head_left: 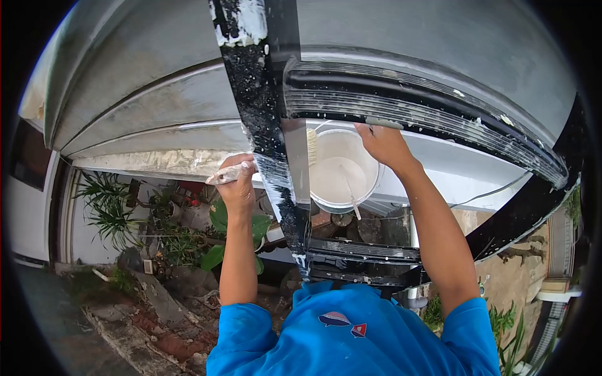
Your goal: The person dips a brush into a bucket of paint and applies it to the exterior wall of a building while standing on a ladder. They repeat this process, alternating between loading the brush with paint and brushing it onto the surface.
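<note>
My left hand (238,191) is closed round a pale, paint-smeared handle (229,173), left of the black ladder rail. Pale bristles (311,147) show on the rail's other side; the rail hides whether they join that handle. A white bucket (378,178) of creamy paint stands beyond the ladder, with a thin stick (351,194) leaning in it. My right hand (384,149) is closed at the bucket's upper right, just below a ladder rung, by a small grey piece (384,124). What its fingers grip is partly hidden.
The black, paint-spattered ladder rail (257,94) rises between my arms, and a ribbed rung (401,94) crosses to the right. A grey curved wall (169,37) with ledges lies ahead. Far below are plants (106,200) and broken rubble (157,307).
</note>
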### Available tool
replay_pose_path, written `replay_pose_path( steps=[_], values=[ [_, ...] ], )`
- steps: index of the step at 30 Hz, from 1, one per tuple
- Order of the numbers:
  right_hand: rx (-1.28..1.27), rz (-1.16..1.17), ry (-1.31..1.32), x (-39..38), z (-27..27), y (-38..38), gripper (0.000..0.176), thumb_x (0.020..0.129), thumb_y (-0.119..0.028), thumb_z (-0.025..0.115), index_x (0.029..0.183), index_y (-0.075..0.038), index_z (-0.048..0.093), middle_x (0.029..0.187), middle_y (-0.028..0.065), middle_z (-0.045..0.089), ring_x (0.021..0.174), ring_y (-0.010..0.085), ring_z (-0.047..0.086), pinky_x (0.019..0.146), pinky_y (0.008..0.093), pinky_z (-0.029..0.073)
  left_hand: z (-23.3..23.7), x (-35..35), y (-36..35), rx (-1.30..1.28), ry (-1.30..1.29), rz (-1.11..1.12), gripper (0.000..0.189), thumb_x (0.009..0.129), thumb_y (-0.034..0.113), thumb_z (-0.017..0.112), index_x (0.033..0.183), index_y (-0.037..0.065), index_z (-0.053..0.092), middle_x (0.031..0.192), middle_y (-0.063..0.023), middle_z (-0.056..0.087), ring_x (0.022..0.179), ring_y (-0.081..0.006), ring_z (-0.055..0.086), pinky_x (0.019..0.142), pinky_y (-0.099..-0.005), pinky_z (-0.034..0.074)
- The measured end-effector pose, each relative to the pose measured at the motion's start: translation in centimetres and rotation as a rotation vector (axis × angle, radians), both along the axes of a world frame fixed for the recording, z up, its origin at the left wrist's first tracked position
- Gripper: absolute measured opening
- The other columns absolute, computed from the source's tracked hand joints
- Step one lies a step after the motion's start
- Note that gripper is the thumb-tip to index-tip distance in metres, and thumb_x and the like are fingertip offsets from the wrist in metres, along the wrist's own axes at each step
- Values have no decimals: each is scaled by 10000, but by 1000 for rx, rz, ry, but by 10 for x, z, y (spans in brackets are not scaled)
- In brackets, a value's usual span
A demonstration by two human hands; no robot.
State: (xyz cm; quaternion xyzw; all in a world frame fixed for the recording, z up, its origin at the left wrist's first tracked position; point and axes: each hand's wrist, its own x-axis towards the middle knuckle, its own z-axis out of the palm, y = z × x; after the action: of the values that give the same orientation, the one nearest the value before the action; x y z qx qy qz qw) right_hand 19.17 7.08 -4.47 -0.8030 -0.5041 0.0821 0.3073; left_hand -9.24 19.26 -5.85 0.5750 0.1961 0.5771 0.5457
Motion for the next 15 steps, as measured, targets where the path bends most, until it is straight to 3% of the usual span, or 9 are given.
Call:
replay_pose_path(
  steps=[3, 4, 5, 6, 7, 11, 13, 15],
  values=[
    [-245, 15, 128, -17, 56, -14, 496, 942, -416, 457, 1077, 27, 636, 1040, 261, 640, 980, 400, 606, 882, 433, 449, -15, 14, 1, -174, 246, -213, 216, 810, 169, 732, 915, -3, 656, 836, -75, 654, 747, -154, 617, 634, -274, 508],
    [-163, 66, 143, -10, 46, -12, 527, 942, -457, 429, 1101, -1, 640, 1060, 258, 638, 1001, 398, 604, 891, 429, 448, -14, 20, -1, -197, 343, -282, 230, 785, 179, 758, 910, 4, 674, 835, -57, 660, 746, -140, 608, 642, -254, 488],
    [-109, 81, 103, -4, 33, -8, 481, 938, -425, 458, 1063, -1, 648, 1002, 254, 647, 950, 391, 614, 853, 428, 459, 28, 37, -27, -11, 489, -305, 252, 772, 215, 775, 903, 13, 700, 835, -59, 665, 761, -151, 615, 644, -262, 492],
    [-20, 105, 101, -3, 28, -8, 417, 924, -358, 486, 933, 34, 628, 904, 266, 630, 871, 403, 607, 806, 450, 457, 33, 47, -29, 205, 695, -264, 226, 793, 117, 748, 931, -48, 678, 883, -131, 701, 745, -157, 659, 684, -268, 525],
    [71, 129, 95, -4, 27, -7, 387, 911, -290, 514, 803, 69, 609, 806, 278, 613, 791, 414, 601, 759, 472, 454, 36, 57, -30, 256, 768, -307, 223, 785, 127, 758, 917, -38, 686, 866, -124, 704, 735, -151, 658, 674, -269, 524],
    [19, 198, 55, -6, 36, -11, 415, 911, -338, 514, 920, 60, 633, 867, 246, 633, 792, 372, 602, 742, 426, 466, 34, 93, -38, 489, 905, -397, 238, 751, 196, 796, 873, 11, 711, 732, -106, 695, 633, -152, 646, 612, -276, 512],
    [56, 214, 17, -6, 33, -9, 408, 913, -328, 515, 886, 62, 632, 825, 244, 622, 772, 385, 589, 732, 440, 461, 32, 106, -41, 530, 1035, -376, 231, 749, 189, 794, 870, 11, 710, 688, -119, 679, 599, -169, 639, 591, -281, 504],
    [86, 224, -13, -6, 29, -9, 402, 914, -320, 514, 868, 62, 630, 799, 244, 615, 763, 391, 584, 727, 447, 459, 29, 115, -40, 597, 1118, -333, 228, 750, 207, 781, 866, 24, 710, 647, -165, 649, 560, -269, 621, 585, -339, 504]
  ],
)
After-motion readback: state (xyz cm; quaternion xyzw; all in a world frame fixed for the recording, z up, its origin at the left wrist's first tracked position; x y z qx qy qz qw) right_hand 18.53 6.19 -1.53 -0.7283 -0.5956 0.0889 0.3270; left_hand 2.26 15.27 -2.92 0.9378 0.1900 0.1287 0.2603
